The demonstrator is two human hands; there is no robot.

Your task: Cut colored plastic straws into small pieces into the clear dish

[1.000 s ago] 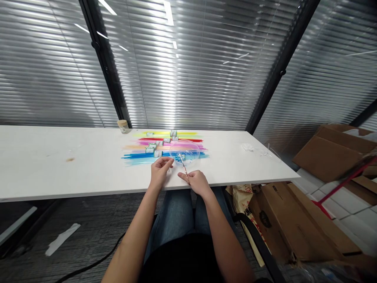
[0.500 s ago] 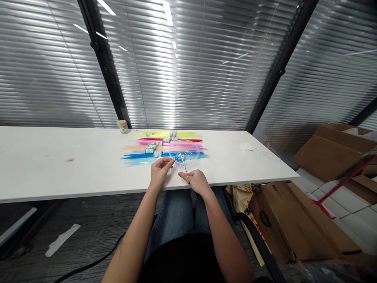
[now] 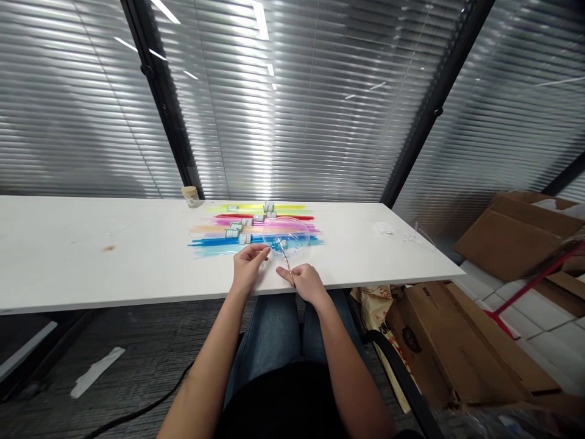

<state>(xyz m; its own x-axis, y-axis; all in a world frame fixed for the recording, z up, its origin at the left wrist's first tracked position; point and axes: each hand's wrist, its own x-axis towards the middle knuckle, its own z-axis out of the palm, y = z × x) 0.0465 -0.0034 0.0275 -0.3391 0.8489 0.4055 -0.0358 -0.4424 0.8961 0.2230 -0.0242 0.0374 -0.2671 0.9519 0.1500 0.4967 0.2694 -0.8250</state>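
Head camera view: the right hand grips a slim metal tool, probably scissors, pointed forward at the clear round dish, presumably so its tips work near the left hand. That hand's fingers are pinched together just left of the dish; whether they hold anything I cannot tell. Coloured sticks lie beneath and left of the dish, apparently sorted by colour for easy picking.

Counts: two hands, one tool, one dish, roughly nine paper labels, one lidded jar well left of the dish; sticks too many to count.
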